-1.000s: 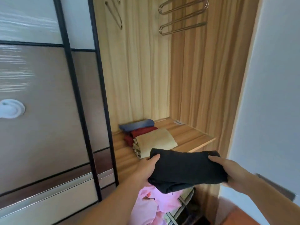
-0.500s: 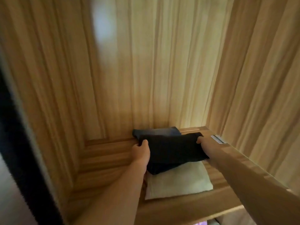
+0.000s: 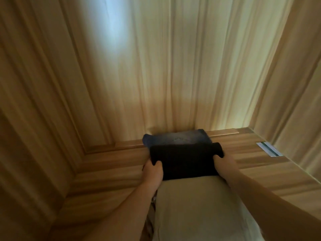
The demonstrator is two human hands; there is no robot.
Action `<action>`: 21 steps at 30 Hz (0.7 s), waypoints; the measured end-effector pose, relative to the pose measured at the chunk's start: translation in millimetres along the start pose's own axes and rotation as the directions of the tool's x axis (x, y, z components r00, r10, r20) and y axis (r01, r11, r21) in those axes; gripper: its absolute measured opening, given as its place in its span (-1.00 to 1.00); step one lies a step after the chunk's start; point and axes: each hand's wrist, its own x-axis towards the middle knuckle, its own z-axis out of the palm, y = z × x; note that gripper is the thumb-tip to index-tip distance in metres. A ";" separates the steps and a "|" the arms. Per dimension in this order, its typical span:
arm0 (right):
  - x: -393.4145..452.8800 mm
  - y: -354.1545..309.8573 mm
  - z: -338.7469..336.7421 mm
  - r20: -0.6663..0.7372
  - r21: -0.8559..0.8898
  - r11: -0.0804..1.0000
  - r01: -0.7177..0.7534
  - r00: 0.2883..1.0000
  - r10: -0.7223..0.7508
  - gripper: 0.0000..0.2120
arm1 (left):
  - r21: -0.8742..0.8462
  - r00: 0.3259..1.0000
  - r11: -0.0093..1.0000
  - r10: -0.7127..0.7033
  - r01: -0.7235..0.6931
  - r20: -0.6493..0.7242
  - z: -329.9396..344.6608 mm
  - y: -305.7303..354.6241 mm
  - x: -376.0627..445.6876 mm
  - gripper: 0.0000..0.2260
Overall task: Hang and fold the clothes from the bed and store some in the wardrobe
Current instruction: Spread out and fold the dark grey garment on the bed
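A folded black garment (image 3: 185, 160) sits deep on the wooden wardrobe shelf (image 3: 107, 173), between a folded dark blue garment (image 3: 175, 138) behind it and a folded beige garment (image 3: 196, 206) in front. My left hand (image 3: 152, 173) grips its left end, thumb on top and fingers underneath. My right hand (image 3: 224, 164) grips its right end the same way. The red garment seen earlier is hidden under the black one.
Wooden wardrobe walls close in on the left (image 3: 40, 101), back (image 3: 173, 66) and right (image 3: 295, 84). A small metal fitting (image 3: 269, 149) lies on the shelf at the right. Bare shelf shows on both sides of the stack.
Both hands have carried the black garment from outside the wardrobe onto the shelf and pushed it further back, over the red garment. My head has moved inside the wardrobe.
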 end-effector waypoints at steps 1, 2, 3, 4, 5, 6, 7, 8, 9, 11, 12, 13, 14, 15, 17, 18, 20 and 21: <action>0.7 -2.7 -0.8 -0.032 -0.008 1.000 0.010 0.999 -0.010 -0.68 | -0.018 1.000 1.000 0.011 -0.011 -0.016 -1.5 2.2 0.4 -0.70; 0.7 -4.6 -1.7 -0.058 -0.013 1.000 0.020 0.998 -0.021 -0.68 | -0.028 0.999 0.999 0.019 -0.020 -0.032 -3.6 3.6 0.3 -0.72; -0.7 -5.5 -3.1 -0.075 -0.022 0.999 0.025 0.997 -0.027 -0.68 | -0.023 0.999 0.999 0.023 -0.024 -0.029 -5.9 3.7 -1.2 -0.73; -2.3 -5.1 -4.4 -0.078 -0.043 0.999 0.025 0.997 -0.029 -0.68 | 0.004 1.000 1.000 0.024 -0.024 -0.005 -7.5 2.8 -3.3 -0.73; -4.4 -4.2 -5.4 -0.064 -0.072 0.997 0.020 0.998 -0.025 -0.67 | 0.046 0.999 0.999 0.025 -0.027 0.033 -9.3 0.7 -6.4 -0.71; -6.4 -2.3 -6.1 -0.043 -0.102 0.995 0.016 0.999 -0.020 -0.66 | 0.089 0.997 0.995 0.029 -0.035 0.070 -10.8 -1.1 -9.5 -0.69; -8.3 -1.0 -7.0 -0.021 -0.122 0.993 0.011 1.000 -0.013 -0.64 | 0.122 0.995 0.991 0.038 -0.049 0.094 -11.8 -2.5 -11.6 -0.66; -10.6 0.3 -8.1 -0.004 -0.133 0.991 0.010 1.000 -0.010 -0.64 | 0.142 0.994 0.988 0.050 -0.064 0.101 -13.0 -3.0 -13.3 -0.64; -13.2 1.1 -9.9 0.002 -0.139 0.990 0.013 1.000 -0.013 -0.65 | 0.151 0.993 0.985 0.066 -0.080 0.095 -14.2 -2.3 -15.6 -0.63; -21.2 1.1 -14.4 -0.001 -0.154 0.987 0.033 0.999 -0.034 -0.64 | 0.146 0.990 0.980 0.123 -0.133 0.072 -15.6 -0.8 -21.2 -0.63; -26.0 1.8 -17.0 -0.002 -0.168 0.985 0.045 0.999 -0.046 -0.61 | 0.144 0.984 0.974 0.165 -0.172 0.064 -16.1 -0.5 -24.9 -0.62; -32.5 2.5 -20.1 -0.001 -0.189 0.980 0.058 0.998 -0.059 -0.57 | 0.157 0.976 0.964 0.206 -0.214 0.062 -16.3 -0.4 -29.2 -0.58; -39.8 3.4 -23.8 -0.002 -0.220 0.972 0.080 0.997 -0.083 -0.52 | 0.193 0.967 0.948 0.246 -0.253 0.063 -16.9 -0.2 -34.5 -0.52; -48.4 3.7 -28.9 -0.005 -0.265 0.958 0.111 0.993 -0.116 -0.47 | 0.258 0.958 0.922 0.280 -0.287 0.064 -18.2 0.8 -40.1 -0.46; -68.9 2.5 -42.0 0.001 -0.386 0.904 0.183 0.980 -0.198 -0.43 | 0.435 0.931 0.829 0.357 -0.352 0.074 -20.6 5.8 -53.2 -0.38; -80.5 0.2 -50.2 0.013 -0.444 0.867 0.224 0.970 -0.244 -0.43 | 0.518 0.908 0.758 0.406 -0.396 0.101 -22.3 8.5 -61.2 -0.36; -108.6 -5.5 -68.4 0.065 -0.547 0.781 0.301 0.946 -0.319 -0.44 | 0.637 0.861 0.607 0.470 -0.475 0.194 -26.3 11.9 -83.1 -0.36; -124.5 -8.0 -78.0 0.097 -0.589 0.737 0.333 0.934 -0.345 -0.42 | 0.665 0.842 0.548 0.480 -0.508 0.248 -28.8 13.0 -96.6 -0.36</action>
